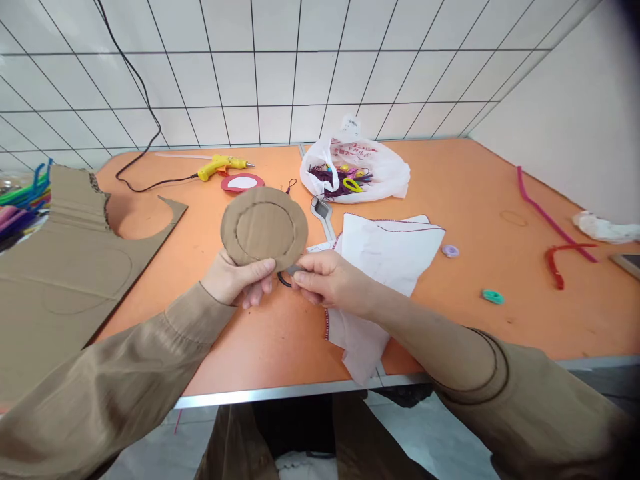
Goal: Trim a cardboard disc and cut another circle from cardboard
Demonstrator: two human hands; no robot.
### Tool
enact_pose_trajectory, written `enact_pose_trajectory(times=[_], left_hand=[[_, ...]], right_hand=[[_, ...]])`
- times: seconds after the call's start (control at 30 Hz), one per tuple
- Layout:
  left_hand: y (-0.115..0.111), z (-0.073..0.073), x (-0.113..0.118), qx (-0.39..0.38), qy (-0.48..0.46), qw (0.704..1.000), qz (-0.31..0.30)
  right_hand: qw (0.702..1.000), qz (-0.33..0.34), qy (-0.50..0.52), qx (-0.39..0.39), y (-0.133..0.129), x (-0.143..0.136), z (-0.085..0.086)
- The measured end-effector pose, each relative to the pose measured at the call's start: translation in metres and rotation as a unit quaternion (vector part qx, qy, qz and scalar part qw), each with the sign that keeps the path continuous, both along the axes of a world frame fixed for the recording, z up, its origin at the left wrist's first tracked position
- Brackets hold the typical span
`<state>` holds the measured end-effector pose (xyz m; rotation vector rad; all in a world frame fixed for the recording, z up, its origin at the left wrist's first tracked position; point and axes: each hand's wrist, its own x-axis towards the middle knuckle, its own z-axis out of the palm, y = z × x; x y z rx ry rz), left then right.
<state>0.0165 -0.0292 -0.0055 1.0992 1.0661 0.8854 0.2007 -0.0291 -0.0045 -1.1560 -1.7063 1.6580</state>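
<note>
- Orange table [460, 200], white tile wall [275, 80] behind.
- Left hand [243, 281] holds a round cardboard piece [264, 228] over the table.
- Right hand [333, 281] pinches a gray thing [294, 270] (too hidden to name) by its edge.

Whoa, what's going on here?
Somebody's left hand is holding up a cardboard disc with a smaller circle marked on it. The right hand pinches a grey thing near the disc's lower edge, too hidden to name. On the orange table are a big cardboard sheet, a yellow glue gun and some white cloth.
</note>
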Motion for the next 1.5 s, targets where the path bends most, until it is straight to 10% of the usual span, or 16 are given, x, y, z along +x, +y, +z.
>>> enact_pose_trajectory(times=[0.4, 0.93, 1.23, 1.5], left_hand=[[0.012, -0.007, -0.003, -0.003, -0.073, 0.995, -0.07], [0.0, -0.02, 0.01, -0.024, -0.11, 0.994, 0.017], [-0.009, 0.011, 0.005, -0.031, -0.11, 0.993, 0.003], [-0.013, 0.008, 0.013, -0.034, -0.091, 0.994, 0.048]], right_hand=[[1.0, -0.009, 0.013, 0.008, 0.005, 0.001, -0.001], [0.995, -0.057, 0.0, 0.083, -0.005, -0.007, -0.008], [0.998, -0.016, 0.047, 0.036, 0.001, 0.003, 0.005], [0.997, -0.04, 0.04, 0.051, -0.003, -0.003, -0.005]])
